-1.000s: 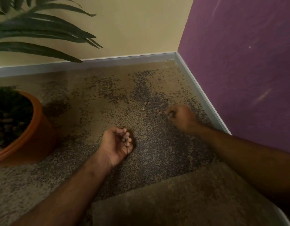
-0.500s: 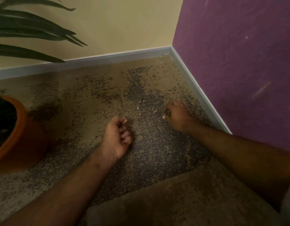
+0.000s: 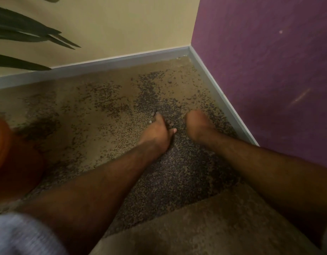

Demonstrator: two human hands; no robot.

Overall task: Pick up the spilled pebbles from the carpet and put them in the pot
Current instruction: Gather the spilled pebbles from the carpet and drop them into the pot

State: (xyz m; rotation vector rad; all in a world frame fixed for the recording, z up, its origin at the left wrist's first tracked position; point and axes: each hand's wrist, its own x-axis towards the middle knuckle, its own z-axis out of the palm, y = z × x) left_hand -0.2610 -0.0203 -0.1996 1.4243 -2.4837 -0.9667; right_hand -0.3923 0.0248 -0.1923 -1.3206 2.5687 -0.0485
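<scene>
Small brownish pebbles (image 3: 194, 97) lie scattered on the speckled beige carpet (image 3: 96, 115) near the room's corner, and another pebble (image 3: 169, 81) sits farther back. My left hand (image 3: 157, 134) rests on its side on the carpet, cupped, with a few pebbles (image 3: 170, 124) showing among its curled fingers. My right hand (image 3: 197, 126) is just to its right, knuckles up and fingers curled under out of sight, so what it holds is hidden. The orange pot (image 3: 6, 150) stands at the left edge, mostly cut off.
Grey skirting (image 3: 111, 63) runs along the yellow wall, and the purple wall (image 3: 260, 80) closes the right side. Dark plant leaves (image 3: 30, 36) hang over the upper left. A plain beige mat (image 3: 205, 229) lies in front, and a light sleeve (image 3: 21, 234) shows at the lower left.
My left hand moved forward and right, turning from palm-up onto its side beside the right hand. The view shifted right, so the pot slid to the left edge.
</scene>
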